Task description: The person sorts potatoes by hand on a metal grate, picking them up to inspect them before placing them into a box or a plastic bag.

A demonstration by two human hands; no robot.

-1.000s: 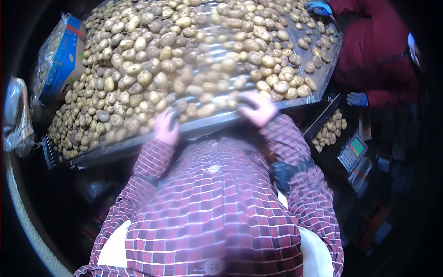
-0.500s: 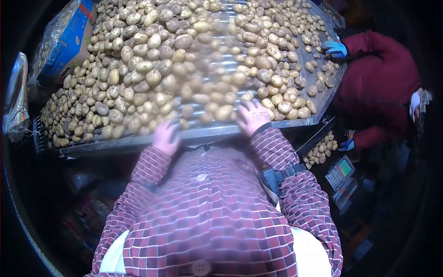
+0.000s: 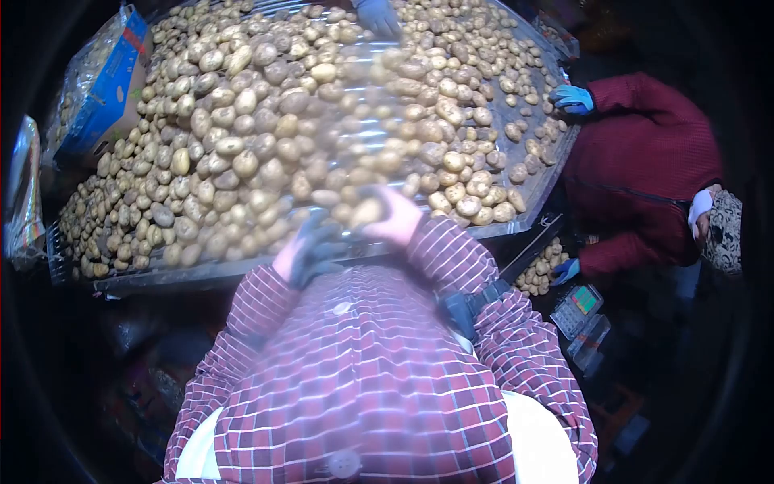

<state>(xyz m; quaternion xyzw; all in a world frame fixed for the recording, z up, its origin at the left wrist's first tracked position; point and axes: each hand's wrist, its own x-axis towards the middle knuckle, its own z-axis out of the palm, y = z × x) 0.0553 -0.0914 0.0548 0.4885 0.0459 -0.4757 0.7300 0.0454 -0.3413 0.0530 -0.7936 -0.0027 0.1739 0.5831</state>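
Potatoes (image 3: pixel 246 101) cover a large slatted sorting table (image 3: pixel 363 143). My left hand (image 3: pixel 313 248) is over its front edge, close to the nearest potatoes; its fingers are smeared by motion, and whether they hold anything is unclear. Just to the right, my right hand (image 3: pixel 395 216) is over the front of the table, its fingers and thumb curved round a yellowish potato (image 3: pixel 366 212). That area is blurred too. Several other potatoes lie around both hands.
A blue cardboard box (image 3: pixel 113 77) stands at the back left. At the right, a co-worker in a dark red top (image 3: pixel 645 153) has one blue-gloved hand (image 3: pixel 572 99) at the table. Another gloved hand (image 3: pixel 377 16) reaches in at the top. A scale display (image 3: pixel 577 310) is lower right.
My hands have moved closer together, the right one leftward and now round a potato. A gloved hand has appeared at the top. The whole view has shifted slightly.
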